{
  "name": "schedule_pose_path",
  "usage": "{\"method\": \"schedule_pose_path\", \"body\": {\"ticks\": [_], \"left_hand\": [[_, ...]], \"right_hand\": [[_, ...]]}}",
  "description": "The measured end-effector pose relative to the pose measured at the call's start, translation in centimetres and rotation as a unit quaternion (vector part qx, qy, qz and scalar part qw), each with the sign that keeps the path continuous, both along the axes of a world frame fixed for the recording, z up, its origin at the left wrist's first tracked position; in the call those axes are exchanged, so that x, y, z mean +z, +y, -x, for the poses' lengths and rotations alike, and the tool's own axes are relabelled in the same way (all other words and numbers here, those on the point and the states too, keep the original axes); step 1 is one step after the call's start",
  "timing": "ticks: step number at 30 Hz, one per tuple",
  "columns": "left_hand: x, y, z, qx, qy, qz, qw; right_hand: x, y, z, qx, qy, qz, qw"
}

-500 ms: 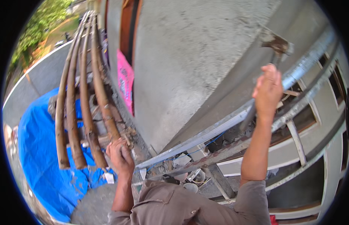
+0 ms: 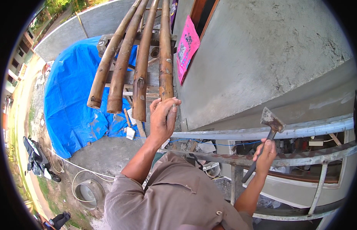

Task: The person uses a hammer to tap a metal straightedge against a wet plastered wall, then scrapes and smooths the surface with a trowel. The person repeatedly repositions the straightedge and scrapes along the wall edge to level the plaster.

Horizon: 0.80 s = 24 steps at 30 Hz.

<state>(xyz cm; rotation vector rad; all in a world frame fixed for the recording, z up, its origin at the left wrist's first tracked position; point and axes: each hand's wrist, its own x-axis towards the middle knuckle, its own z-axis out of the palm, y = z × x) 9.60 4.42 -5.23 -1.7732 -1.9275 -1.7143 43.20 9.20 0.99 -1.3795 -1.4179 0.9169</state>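
Observation:
My left hand [image 2: 163, 118] is closed at the near end of the rightmost bamboo pole [image 2: 166, 65], its fingers curled over the cut end. Three more brown poles lie beside that one to the left, including the neighbouring bamboo pole [image 2: 140, 80]; their near ends stick out freely. In my right hand [image 2: 266, 154] is a hatchet [image 2: 271, 122] with a worn, rusty metal head and a dark handle. The head points up, away from me, with the handle slanting down through my fist. This hand is over the metal rails on the right, apart from the poles.
A grey plastered wall [image 2: 240, 69] rises ahead, with a pink sack [image 2: 187, 50] against it. Metal rails [image 2: 301, 155] cross near my right arm. Below the poles lie a wooden support [image 2: 126, 78] and a blue tarp [image 2: 71, 99]. A round basin [image 2: 88, 194] is at lower left.
My right hand has come down and nearer with the hatchet. My left hand stays at the pole's end. The view has swung left, shifting the poles and tarp rightward in the picture.

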Motion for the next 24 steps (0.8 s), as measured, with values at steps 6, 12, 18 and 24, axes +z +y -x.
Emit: {"method": "schedule_pose_path", "body": {"ticks": [6, 12, 18, 24], "left_hand": [[3.4, -2.7, 2.4, 0.004, -0.247, -0.137, 0.959], [3.9, -1.9, 5.8, 0.138, -0.026, -0.101, 0.985], [3.9, -4.0, 1.8, 0.128, -0.165, -0.082, 0.975], [-0.2, -6.1, -1.4, 0.044, -0.294, -0.129, 0.946]], "right_hand": [[-5.6, -7.0, -3.7, 0.018, 0.018, 0.09, 0.996], [-9.8, -11.6, -6.2, 0.014, -0.006, 0.166, 0.986], [-11.1, -13.6, -7.0, -0.024, 0.004, 0.182, 0.983], [-11.8, -13.6, -8.4, -0.014, 0.015, 0.183, 0.983]]}}
